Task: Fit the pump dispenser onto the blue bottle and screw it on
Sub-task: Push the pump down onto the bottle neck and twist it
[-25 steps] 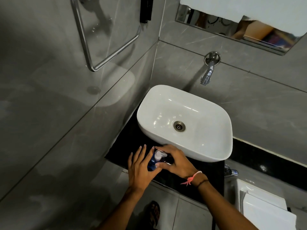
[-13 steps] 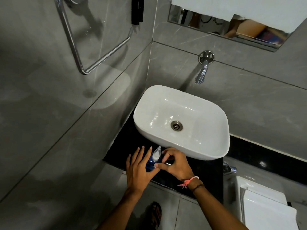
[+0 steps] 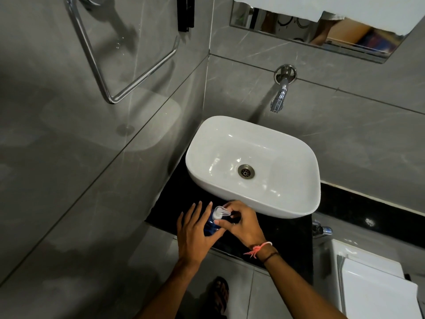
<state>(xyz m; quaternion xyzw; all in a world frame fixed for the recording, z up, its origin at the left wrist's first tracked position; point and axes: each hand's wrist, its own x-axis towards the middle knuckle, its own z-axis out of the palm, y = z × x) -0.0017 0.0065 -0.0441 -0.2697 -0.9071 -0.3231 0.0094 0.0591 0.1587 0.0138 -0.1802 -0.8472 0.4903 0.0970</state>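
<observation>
The blue bottle [image 3: 210, 225] stands on the black counter [image 3: 282, 240] just in front of the white basin. My left hand [image 3: 195, 233] steadies its left side with the palm, fingers stretched straight up. A clear pump dispenser [image 3: 220, 213] sits on the bottle's neck, its nozzle pointing right. My right hand [image 3: 242, 223] pinches the pump's collar between thumb and fingers. Most of the bottle is hidden behind my hands.
A white basin [image 3: 294, 199] with a metal drain fills the counter behind the bottle. A chrome tap [image 3: 279, 95] juts from the grey tiled wall. A chrome towel rail [image 3: 103, 72] hangs on the left wall. A white toilet cistern [image 3: 372, 288] stands lower right.
The pump's nozzle has turned from pointing up and away to pointing right as my right hand's fingers shifted around the collar. My left hand stays against the bottle.
</observation>
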